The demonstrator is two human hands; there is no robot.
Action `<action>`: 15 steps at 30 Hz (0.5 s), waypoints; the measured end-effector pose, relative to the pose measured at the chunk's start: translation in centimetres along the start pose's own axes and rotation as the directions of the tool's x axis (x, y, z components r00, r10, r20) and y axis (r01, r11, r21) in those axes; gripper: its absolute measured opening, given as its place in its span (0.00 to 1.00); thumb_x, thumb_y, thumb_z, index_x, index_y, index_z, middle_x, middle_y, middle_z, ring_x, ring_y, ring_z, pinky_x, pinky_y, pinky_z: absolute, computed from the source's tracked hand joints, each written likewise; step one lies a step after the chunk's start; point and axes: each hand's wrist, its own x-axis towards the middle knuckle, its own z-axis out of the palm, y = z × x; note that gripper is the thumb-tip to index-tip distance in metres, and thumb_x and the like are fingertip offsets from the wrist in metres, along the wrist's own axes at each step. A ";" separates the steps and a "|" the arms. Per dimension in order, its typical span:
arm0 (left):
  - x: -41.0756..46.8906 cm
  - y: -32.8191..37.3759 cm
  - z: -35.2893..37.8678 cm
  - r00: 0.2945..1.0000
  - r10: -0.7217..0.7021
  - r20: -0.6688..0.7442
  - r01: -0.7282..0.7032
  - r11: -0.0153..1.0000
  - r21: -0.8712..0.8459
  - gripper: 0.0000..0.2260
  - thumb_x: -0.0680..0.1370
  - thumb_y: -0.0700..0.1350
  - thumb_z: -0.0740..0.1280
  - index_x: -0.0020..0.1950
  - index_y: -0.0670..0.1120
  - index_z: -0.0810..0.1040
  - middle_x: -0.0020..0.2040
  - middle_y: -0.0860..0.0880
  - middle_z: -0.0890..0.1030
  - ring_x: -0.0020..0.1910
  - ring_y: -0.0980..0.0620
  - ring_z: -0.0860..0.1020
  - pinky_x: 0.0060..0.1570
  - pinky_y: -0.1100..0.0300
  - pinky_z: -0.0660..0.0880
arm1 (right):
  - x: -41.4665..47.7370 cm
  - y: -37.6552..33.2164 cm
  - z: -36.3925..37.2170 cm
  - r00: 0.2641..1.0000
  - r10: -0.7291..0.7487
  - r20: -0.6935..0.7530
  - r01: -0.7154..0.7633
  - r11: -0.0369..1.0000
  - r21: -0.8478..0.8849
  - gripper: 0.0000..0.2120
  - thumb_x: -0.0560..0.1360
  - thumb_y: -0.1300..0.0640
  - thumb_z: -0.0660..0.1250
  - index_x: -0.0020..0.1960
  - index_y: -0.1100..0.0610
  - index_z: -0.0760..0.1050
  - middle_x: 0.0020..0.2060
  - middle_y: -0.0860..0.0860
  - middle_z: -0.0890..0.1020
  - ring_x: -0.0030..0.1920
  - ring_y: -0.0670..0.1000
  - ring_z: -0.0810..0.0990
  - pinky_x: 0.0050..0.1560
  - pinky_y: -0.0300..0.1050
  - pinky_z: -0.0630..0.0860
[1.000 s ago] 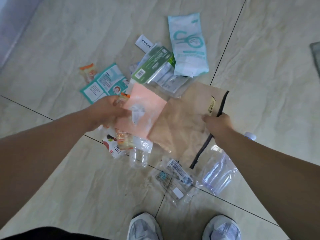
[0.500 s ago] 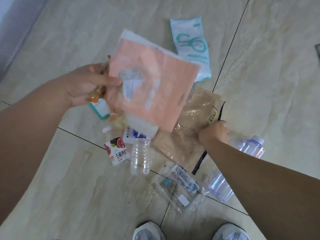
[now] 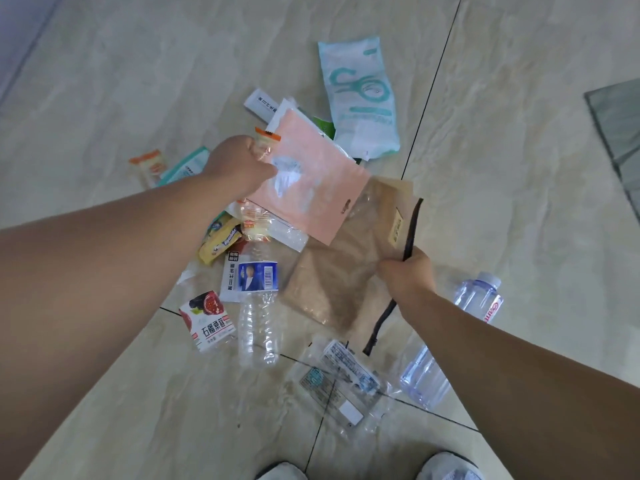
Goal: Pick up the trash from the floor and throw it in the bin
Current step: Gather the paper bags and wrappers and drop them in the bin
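My left hand (image 3: 239, 164) grips a pink packet (image 3: 311, 178) together with a small orange-edged wrapper (image 3: 266, 136), holding them above the litter. My right hand (image 3: 407, 275) grips the black-zippered edge of a clear brownish bag (image 3: 343, 271) that is lifted off the tiles. Below lie a crushed clear bottle (image 3: 258, 317), a red fruit carton (image 3: 207, 320), a yellow snack wrapper (image 3: 220, 242) and a clear flat packet (image 3: 341, 379). No bin is in view.
A pale blue tissue pack (image 3: 360, 98) lies further off, a white box (image 3: 261, 103) beside it, an orange wrapper (image 3: 147, 166) and a teal packet (image 3: 187, 164) at left. A bluish water bottle (image 3: 450, 341) lies by my right forearm. A grey mat (image 3: 620, 126) is at right. My shoes (image 3: 446, 465) stand below.
My left hand has moved the pink packet rightward and lower, toward the brownish bag. My right hand keeps its grip on the bag's zipper edge. More litter beneath is now uncovered.
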 end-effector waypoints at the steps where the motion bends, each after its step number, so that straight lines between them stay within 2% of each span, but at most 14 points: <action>1: -0.2 -0.1 0.3 0.999 0.023 -0.029 -0.022 0.999 0.041 0.10 0.71 0.51 0.73 0.41 0.48 0.74 0.39 0.49 0.78 0.40 0.45 0.77 0.38 0.56 0.71 | 0.2 0.1 -0.5 1.000 0.008 -0.001 -0.008 0.999 0.043 0.11 0.68 0.62 0.68 0.48 0.51 0.78 0.35 0.49 0.82 0.32 0.53 0.79 0.28 0.41 0.72; 4: -0.8 -0.4 1.2 0.982 0.125 -0.141 -0.111 0.989 0.101 0.10 0.71 0.50 0.71 0.38 0.49 0.71 0.37 0.50 0.77 0.39 0.44 0.77 0.37 0.55 0.71 | 1.0 0.2 -1.5 0.999 0.042 -0.007 -0.041 0.992 0.119 0.08 0.69 0.60 0.71 0.46 0.51 0.78 0.37 0.49 0.84 0.37 0.54 0.83 0.33 0.44 0.79; 7: -1.2 -0.5 1.6 0.968 0.176 -0.179 -0.167 0.984 0.062 0.09 0.72 0.48 0.70 0.45 0.46 0.73 0.40 0.51 0.79 0.39 0.47 0.77 0.35 0.55 0.72 | 1.4 -0.4 -2.1 0.999 0.033 0.006 -0.034 0.987 0.156 0.07 0.70 0.60 0.74 0.43 0.52 0.78 0.36 0.50 0.84 0.39 0.55 0.84 0.39 0.48 0.81; 9: -1.3 -0.5 1.2 0.984 0.104 -0.148 -0.117 0.990 -0.085 0.14 0.71 0.47 0.72 0.52 0.48 0.71 0.41 0.56 0.76 0.39 0.52 0.76 0.34 0.59 0.68 | 1.6 -1.1 -3.0 0.999 0.015 0.034 -0.020 0.987 0.162 0.07 0.70 0.62 0.76 0.42 0.53 0.80 0.35 0.50 0.85 0.38 0.55 0.84 0.39 0.48 0.81; 11: -1.4 -0.9 0.4 0.997 0.025 -0.072 -0.037 0.984 -0.174 0.18 0.70 0.48 0.75 0.55 0.47 0.73 0.44 0.54 0.76 0.42 0.52 0.76 0.38 0.59 0.70 | 1.9 -2.1 -4.4 0.996 -0.004 0.087 -0.011 0.987 0.162 0.10 0.69 0.66 0.76 0.36 0.54 0.80 0.32 0.49 0.85 0.35 0.54 0.83 0.37 0.46 0.81; 13: -1.4 -1.7 -0.4 0.999 -0.037 0.004 0.037 0.972 -0.231 0.16 0.70 0.48 0.76 0.54 0.47 0.77 0.44 0.51 0.78 0.41 0.52 0.77 0.39 0.60 0.71 | 2.3 -3.4 -6.2 0.990 -0.025 0.139 0.006 0.991 0.131 0.15 0.69 0.70 0.75 0.30 0.55 0.78 0.30 0.51 0.84 0.32 0.53 0.82 0.34 0.43 0.79; 15: -1.5 -2.4 -1.3 0.995 -0.084 0.053 0.097 0.939 -0.331 0.11 0.70 0.47 0.77 0.49 0.51 0.79 0.42 0.54 0.80 0.37 0.56 0.78 0.33 0.63 0.72 | 2.7 -5.0 -7.8 0.988 -0.031 0.149 0.018 0.996 0.087 0.17 0.69 0.70 0.75 0.30 0.55 0.74 0.26 0.50 0.80 0.29 0.52 0.79 0.30 0.41 0.77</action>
